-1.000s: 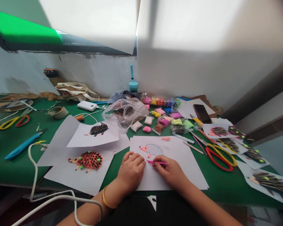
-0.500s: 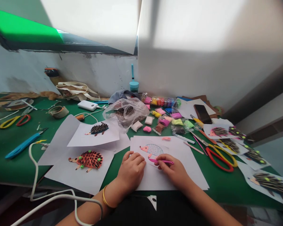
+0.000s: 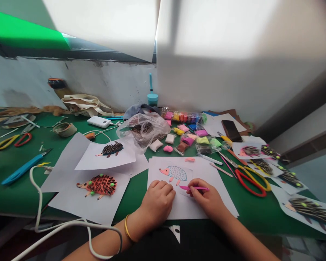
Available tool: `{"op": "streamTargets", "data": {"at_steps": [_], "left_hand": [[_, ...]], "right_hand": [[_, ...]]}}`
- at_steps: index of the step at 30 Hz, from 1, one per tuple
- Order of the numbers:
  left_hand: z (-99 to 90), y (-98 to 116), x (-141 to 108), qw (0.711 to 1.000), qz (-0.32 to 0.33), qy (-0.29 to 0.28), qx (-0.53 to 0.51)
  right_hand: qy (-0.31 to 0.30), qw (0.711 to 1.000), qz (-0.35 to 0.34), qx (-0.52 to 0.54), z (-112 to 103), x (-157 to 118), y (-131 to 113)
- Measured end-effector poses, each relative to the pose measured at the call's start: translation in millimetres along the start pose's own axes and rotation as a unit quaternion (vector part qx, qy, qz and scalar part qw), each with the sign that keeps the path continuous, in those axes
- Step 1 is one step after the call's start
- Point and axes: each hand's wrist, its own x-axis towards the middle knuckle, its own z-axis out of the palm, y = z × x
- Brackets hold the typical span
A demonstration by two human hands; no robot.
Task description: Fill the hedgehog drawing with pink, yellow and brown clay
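- Head view: right hand (image 3: 207,198) pinches pink tool (image 3: 200,188); left hand (image 3: 159,198) curls on paper (image 3: 186,209).
- We note scissors (image 3: 237,165) beside the paper; white cable (image 3: 40,197) crosses our left forearm (image 3: 103,242).

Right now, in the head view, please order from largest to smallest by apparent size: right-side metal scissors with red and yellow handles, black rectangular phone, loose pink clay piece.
1. Scissors
2. Phone
3. Clay piece
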Motion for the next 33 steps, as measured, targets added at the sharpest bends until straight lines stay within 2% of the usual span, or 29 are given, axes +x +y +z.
{"op": "streamTargets", "data": {"at_steps": [6, 14, 18, 21, 25, 30, 33], "left_hand": [[0.5, -0.9, -0.2, 1.0, -0.008, -0.019, -0.002], [1.9, 0.5, -1.1, 1.0, -0.003, -0.015, 0.006], [3.3, 1.0, -1.7, 1.0, -0.004, -0.01, 0.017], [3.5, 1.6, -0.6, 1.0, -0.003, -0.012, 0.026], [2.3, 4.1, 2.3, 0.999, -0.006, -0.018, 0.041], [2.6, 6.2, 4.1, 0.999, -0.013, -0.021, 0.046], [3.4, 6.0, 3.7, 0.999, -0.018, -0.02, 0.04]], "right_hand": [[-0.002, 0.995, 0.045, 0.09, 5.1, 3.6, -1.3], [0.06, 0.996, 0.008, 0.064, 8.5, 6.9, 1.2], [0.052, 0.998, 0.003, 0.037, 7.7, 5.4, 2.8], [0.044, 0.998, -0.039, -0.032, 6.3, 2.2, 3.7], [0.064, 0.986, -0.115, -0.106, 8.9, -1.9, 6.0], [0.087, 0.954, -0.226, -0.177, 14.6, -3.4, 6.0], [0.092, 0.937, -0.264, -0.209, 16.0, -3.8, 3.5]]}}
